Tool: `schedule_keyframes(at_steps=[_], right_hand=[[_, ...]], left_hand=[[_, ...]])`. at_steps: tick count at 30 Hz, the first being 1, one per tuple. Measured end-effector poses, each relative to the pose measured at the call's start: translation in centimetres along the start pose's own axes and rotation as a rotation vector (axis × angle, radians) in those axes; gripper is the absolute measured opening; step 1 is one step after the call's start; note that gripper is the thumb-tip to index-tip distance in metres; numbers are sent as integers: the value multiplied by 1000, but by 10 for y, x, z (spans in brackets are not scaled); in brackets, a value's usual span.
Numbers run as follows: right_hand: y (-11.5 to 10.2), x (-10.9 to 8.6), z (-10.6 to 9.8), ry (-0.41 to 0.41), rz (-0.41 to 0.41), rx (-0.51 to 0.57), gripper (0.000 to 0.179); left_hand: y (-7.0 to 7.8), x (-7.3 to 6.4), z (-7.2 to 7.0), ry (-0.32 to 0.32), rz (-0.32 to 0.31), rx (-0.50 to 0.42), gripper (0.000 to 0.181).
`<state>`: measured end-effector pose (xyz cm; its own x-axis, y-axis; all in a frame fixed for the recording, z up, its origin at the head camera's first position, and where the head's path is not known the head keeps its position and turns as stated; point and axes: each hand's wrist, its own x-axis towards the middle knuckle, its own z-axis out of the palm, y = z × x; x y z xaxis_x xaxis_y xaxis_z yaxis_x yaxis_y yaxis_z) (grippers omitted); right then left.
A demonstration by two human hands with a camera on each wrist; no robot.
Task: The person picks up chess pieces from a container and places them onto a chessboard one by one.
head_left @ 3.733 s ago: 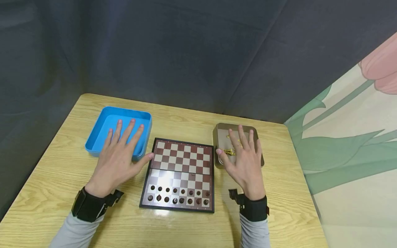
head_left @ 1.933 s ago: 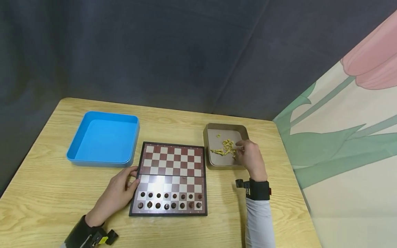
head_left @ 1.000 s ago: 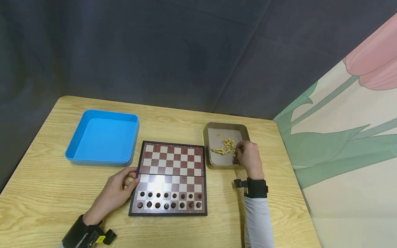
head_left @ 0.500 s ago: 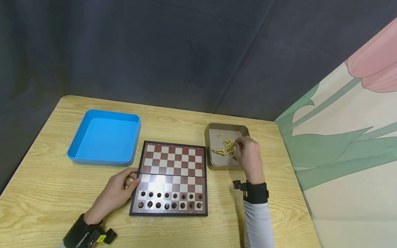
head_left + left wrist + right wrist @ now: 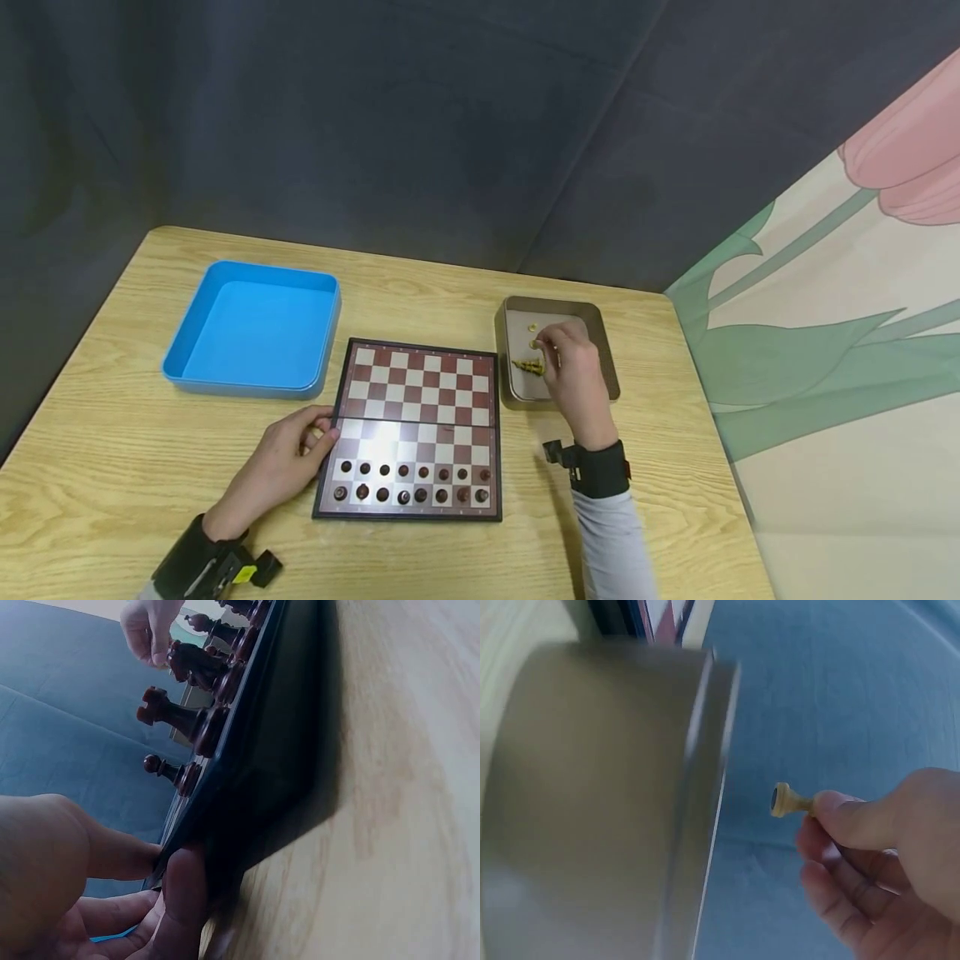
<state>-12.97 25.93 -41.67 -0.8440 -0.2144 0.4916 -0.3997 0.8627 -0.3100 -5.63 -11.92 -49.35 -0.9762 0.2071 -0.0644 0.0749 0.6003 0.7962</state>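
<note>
My right hand (image 5: 573,371) is over the metal tin (image 5: 611,367). In the right wrist view its thumb and fingers pinch a yellow chess piece (image 5: 784,801), with the round base pointing away from the hand and its top hidden by the fingers. More yellow chess pieces (image 5: 527,366) lie in the tin, partly covered by the hand. At the left edge of the chessboard (image 5: 420,390), my left hand (image 5: 281,457) grips the rim between thumb and fingers. Dark brown chess pieces (image 5: 403,497) stand in two rows on the board's near side, seen close in the left wrist view.
A blue tray (image 5: 251,388) sits on the wooden table (image 5: 405,558), behind my left hand. The tin stands right of the board's far half. A dark curtain (image 5: 375,142) hangs behind the table, and a flower-patterned cloth (image 5: 840,400) is at the right.
My right hand has gone from spread over the tin to reaching in, then lifted slightly leftward with a yellow chess piece. My left hand moved earlier to the board's edge and stays there.
</note>
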Motion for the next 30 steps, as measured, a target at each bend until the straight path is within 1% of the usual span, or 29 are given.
schedule_keyframes(at_steps=[5,11,22,30], right_hand=[[-12,2,13,-21,-44,40,4],[-22,4,27,-28,-78,35,4],[-29,-1,40,-102,-76,38,6],[-29,-4,47,-126,-78,48,8]], left_hand=[[0,-1,-1,2,-5,3,32],[-1,-1,0,9,-1,-4,33],[-2,0,0,13,13,-15,33],[0,0,1,14,16,-9,30]])
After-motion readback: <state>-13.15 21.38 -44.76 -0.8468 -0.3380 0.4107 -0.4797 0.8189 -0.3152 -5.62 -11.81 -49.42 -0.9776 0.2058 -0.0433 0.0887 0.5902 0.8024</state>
